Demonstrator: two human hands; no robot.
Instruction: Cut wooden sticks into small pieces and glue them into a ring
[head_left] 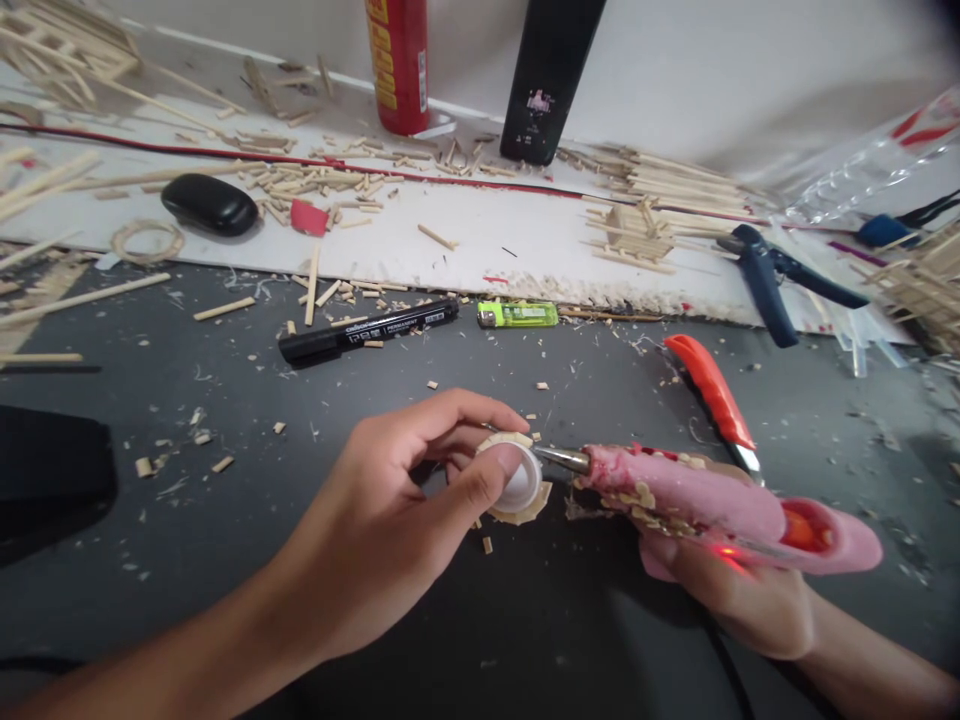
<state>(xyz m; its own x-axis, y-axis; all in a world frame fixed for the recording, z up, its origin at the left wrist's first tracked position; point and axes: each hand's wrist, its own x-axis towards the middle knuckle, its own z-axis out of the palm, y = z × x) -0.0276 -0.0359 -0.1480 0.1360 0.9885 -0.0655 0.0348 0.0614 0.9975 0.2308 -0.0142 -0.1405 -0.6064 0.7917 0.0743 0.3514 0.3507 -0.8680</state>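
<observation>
My left hand (405,500) pinches a small white cap (520,483) ringed with short wooden pieces, holding it on the dark grey mat (480,620). My right hand (731,590) grips a pink glue gun (720,505) crusted with wood bits. Its metal nozzle (564,458) touches the upper right edge of the ringed cap. A red light glows on the gun's underside.
A black permanent marker (367,330), a green lighter (517,314) and an orange utility knife (712,395) lie beyond the hands. Blue pliers (772,275), a black case (208,204), a red can (397,65), a black bottle (547,80) and many wooden sticks cover the white board (480,235).
</observation>
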